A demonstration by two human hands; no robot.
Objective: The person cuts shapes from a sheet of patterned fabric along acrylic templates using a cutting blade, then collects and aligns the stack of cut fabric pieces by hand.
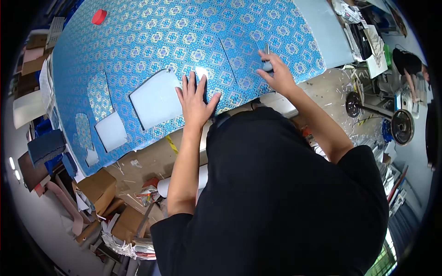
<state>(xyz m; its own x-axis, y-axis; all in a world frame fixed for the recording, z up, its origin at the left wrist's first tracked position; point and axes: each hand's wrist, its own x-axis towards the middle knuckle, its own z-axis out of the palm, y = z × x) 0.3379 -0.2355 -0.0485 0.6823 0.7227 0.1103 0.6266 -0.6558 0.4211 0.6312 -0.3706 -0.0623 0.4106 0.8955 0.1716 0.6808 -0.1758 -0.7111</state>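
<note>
A blue patterned fabric sheet [161, 46] covers the table in front of me. My left hand [195, 106] lies flat on it with fingers spread, beside a large white cut-out [156, 99]. My right hand [280, 76] is closed around a small grey tool with a narrow metal part [266, 49]; its exact kind is hard to make out. Between my hands, a dark straight slit [229, 62] runs through the fabric. Farther left are a smaller white cut-out [111, 132] and a patterned fabric piece [100, 94] lying on the sheet.
A red round object [99, 17] sits at the sheet's far left. Cardboard boxes [96, 188] and scraps lie on the floor at left. At right stand a black round-based stand [375, 110] and another person [407, 64].
</note>
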